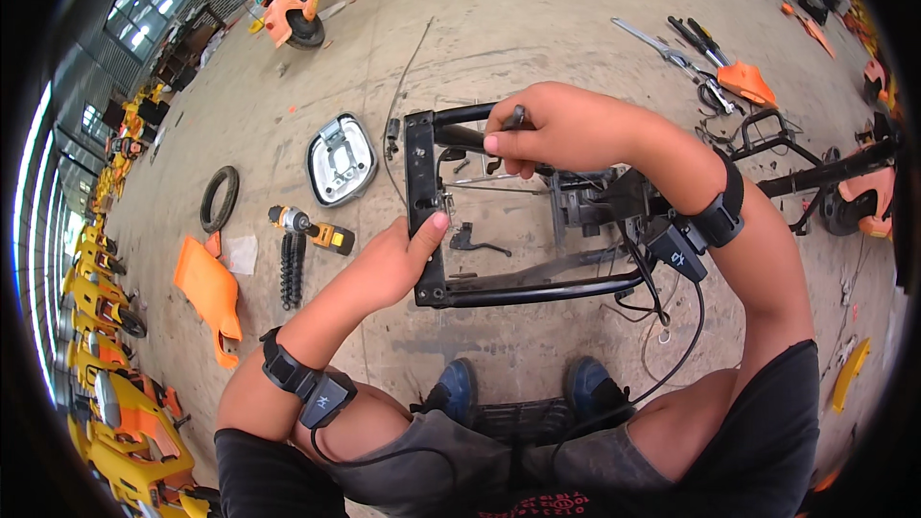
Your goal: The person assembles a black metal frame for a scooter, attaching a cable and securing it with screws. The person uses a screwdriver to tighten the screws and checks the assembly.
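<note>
A black metal vehicle frame [537,296] lies sideways in front of me, with a drilled crossplate [420,153] at its left end. My left hand [384,264] is closed round the lower part of that crossplate, thumb on its inner edge near a small metal fitting. Above the frame's upper bar, my right hand [556,129] grips a dark wrench-like tool [518,117]; one end pokes up past the fingers, and a hooked end shows below them. Its middle is covered by my fingers. Inside the frame, a black brake lever [477,241] lies on the floor.
Left of the frame lie a silver-rimmed shell [342,161], a yellow-black power drill [324,232], black coil springs [292,270], a tyre [220,199] and an orange panel [206,288]. Long-handled cutters [698,41] lie far right. Yellow scooters [125,422] line the left side.
</note>
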The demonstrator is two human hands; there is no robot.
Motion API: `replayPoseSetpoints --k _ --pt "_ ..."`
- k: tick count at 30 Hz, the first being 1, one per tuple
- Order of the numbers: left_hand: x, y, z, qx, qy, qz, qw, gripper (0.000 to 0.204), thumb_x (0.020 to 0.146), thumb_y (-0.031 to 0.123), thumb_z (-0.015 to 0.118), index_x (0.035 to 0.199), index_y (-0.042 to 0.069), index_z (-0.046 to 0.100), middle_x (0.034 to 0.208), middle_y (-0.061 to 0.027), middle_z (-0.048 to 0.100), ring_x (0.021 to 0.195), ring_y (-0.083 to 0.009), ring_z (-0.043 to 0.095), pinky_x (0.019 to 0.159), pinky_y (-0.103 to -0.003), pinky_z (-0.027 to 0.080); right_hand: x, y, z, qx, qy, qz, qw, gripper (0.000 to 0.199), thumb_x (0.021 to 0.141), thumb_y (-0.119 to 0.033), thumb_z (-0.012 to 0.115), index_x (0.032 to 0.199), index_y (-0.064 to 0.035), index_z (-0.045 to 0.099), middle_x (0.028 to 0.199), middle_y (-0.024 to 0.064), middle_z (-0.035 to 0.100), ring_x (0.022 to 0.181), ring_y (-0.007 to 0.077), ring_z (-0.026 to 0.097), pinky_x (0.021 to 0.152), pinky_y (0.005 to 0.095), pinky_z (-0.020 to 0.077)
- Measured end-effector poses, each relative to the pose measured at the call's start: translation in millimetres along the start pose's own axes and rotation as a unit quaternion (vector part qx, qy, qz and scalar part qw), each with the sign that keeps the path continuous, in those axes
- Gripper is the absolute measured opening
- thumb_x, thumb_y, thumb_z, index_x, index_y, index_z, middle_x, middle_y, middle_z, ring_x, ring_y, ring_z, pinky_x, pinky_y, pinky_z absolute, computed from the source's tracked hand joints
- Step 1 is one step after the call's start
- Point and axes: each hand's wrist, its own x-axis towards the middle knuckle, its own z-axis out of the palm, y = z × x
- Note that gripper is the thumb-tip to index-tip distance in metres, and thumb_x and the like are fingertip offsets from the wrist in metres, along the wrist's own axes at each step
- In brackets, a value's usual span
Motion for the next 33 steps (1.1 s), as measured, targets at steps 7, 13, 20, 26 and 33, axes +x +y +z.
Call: replayPoseSetpoints --k 7,13,20,26,33 --pt "-11 -6 1 -0.015 -0.046 -0.011 0.999 0.082 0.096 0.068 0.036 0.114 -0.009 0.056 0.101 -0.0161 0.063 0.096 -0.0204 0.055 0.089 -0.034 0.044 -7 -3 6 0.004 0.034 -0.033 0.999 0.027 0.098 -0.025 0.057 0.096 0.0002 0.065 0.077 0.0065 0.068 0.069 0.0132 0.065 0.068 0.0290 0.0518" --pt "-16 -16 -2 -0.035 -0.120 -0.056 0.991 0.088 0.094 0.070 0.040 0.124 -0.012 0.054 0.110 -0.0180 0.063 0.104 -0.0210 0.054 0.095 -0.033 0.043 -7 -3 13 0.015 0.056 -0.023 0.998 0.027 0.098 -0.025 0.057 0.096 0.0004 0.065 0.075 0.0062 0.068 0.068 0.0129 0.065 0.067 0.0288 0.0520" --pt "-24 -38 7 -0.005 -0.132 -0.008 0.991 0.086 0.096 0.069 0.034 0.115 -0.012 0.055 0.103 -0.0215 0.065 0.098 -0.0274 0.060 0.089 -0.038 0.046 -1 -3 22 0.022 0.050 -0.016 0.998 0.029 0.097 -0.026 0.056 0.094 0.0005 0.066 0.072 0.0061 0.068 0.064 0.0145 0.063 0.063 0.0307 0.0508" --pt "-23 -33 8 0.000 -0.134 0.004 0.991 0.086 0.096 0.070 0.031 0.112 -0.010 0.055 0.098 -0.0196 0.064 0.095 -0.0275 0.059 0.087 -0.039 0.045 6 0 25 0.068 0.038 -0.003 0.997 0.029 0.097 -0.026 0.056 0.097 0.0013 0.065 0.074 0.0063 0.069 0.066 0.0135 0.066 0.064 0.0297 0.0520" --pt "-15 -39 6 0.028 -0.130 -0.026 0.991 0.087 0.095 0.072 0.032 0.112 -0.010 0.055 0.097 -0.0202 0.064 0.095 -0.0287 0.061 0.086 -0.039 0.046 8 -13 43 0.051 0.019 0.000 0.999 0.025 0.097 -0.023 0.057 0.098 0.0008 0.063 0.077 0.0084 0.070 0.067 0.0135 0.067 0.065 0.0290 0.0524"
